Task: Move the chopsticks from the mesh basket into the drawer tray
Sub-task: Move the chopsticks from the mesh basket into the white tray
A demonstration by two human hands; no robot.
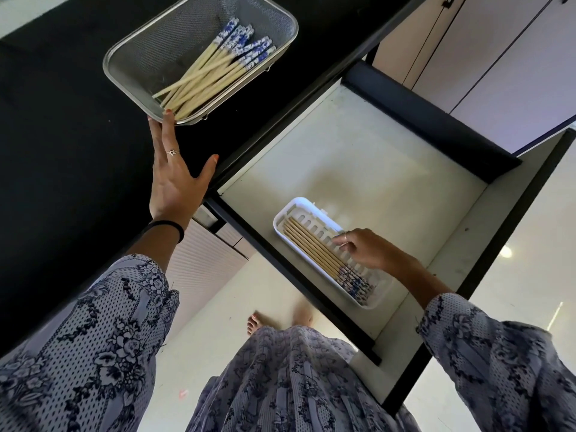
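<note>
We find our left hand (170,179) spread wide, fingertips touching the mesh basket (124,74) rim, chopsticks (212,73) inside. Our right hand (367,249), fingers loosely curled, touches chopsticks lying in the white tray (282,218) within the open drawer (358,157).

The open drawer (358,157) had a broad bare floor behind and right of the white tray (282,221), giving open passage down from above. In the tray, laid chopsticks (314,247) and the right hand (363,249) filled its near side, leaving only the slotted far strip uncovered. On the black counter (62,120), the left hand (173,179) touched the near corner of the mesh basket (124,57), whose top stood unobstructed.
</note>
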